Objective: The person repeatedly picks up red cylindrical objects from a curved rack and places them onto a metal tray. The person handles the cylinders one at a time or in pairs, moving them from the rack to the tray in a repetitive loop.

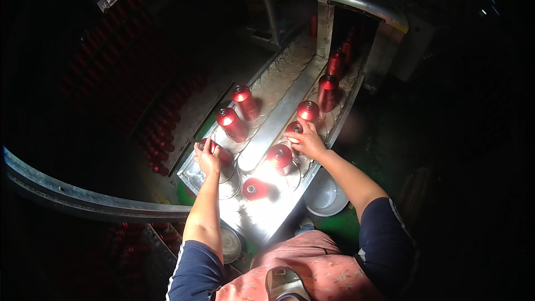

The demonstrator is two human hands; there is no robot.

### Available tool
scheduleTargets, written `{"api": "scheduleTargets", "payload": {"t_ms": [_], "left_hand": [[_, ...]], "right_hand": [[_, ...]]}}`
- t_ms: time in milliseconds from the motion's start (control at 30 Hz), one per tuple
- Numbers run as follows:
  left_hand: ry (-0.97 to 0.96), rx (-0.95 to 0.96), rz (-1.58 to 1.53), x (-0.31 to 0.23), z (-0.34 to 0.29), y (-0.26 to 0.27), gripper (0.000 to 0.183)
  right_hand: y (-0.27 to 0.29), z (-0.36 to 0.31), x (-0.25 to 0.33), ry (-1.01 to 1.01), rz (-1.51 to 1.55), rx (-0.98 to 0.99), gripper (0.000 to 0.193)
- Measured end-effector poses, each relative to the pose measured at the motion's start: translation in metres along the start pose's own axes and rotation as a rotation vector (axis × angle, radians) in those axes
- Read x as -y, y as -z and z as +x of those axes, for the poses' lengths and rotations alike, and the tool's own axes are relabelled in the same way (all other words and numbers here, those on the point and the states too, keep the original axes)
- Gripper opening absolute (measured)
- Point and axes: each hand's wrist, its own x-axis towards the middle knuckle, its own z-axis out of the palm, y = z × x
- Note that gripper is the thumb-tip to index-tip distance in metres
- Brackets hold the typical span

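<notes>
My left hand [208, 161] is closed around the top of a red metal bottle [224, 157] at the left edge of the metal worktable. On the right side, my right hand [310, 144] grips another red bottle [293, 128] near its neck, with fingers wrapped over the shoulder. Between and below my hands stand two more red bottles, one upright [280, 157] and one nearer to me [254, 188] in bright glare. Beyond my left hand two bottles stand in line, the nearer [231, 125] and the farther [245, 103]. A bottle [308, 112] stands just past my right hand.
A raised flat strip [284, 104] divides the worktable lengthwise. Bottles [327, 93] line the right lane back into a metal tunnel housing [362, 6]. A basin [325, 196] sits below the right edge. Racked red bottles [161, 134] and a curved metal rail [95, 205] lie left.
</notes>
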Motion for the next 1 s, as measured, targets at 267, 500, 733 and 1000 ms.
{"api": "scheduleTargets", "payload": {"t_ms": [267,500,733,1000], "left_hand": [[-0.076,-0.059,-0.203,0.018,-0.075,0.087,0.041],[0.382,0.045,-0.772,0.063,-0.228,0.152,0.026],[0.512,0.086,-0.811,0.263,-0.357,0.231,0.022],[0.799,-0.150,-1.000,0.459,-0.482,0.337,0.026]], "right_hand": [[0.011,0.030,-0.027,0.004,-0.015,-0.095,0.044],[0.049,0.010,-0.049,-0.050,-0.069,-0.326,0.035],[-0.055,-0.165,0.132,0.033,0.340,-0.460,0.029],[-0.257,-0.303,0.366,0.075,0.638,0.303,0.034]]}}
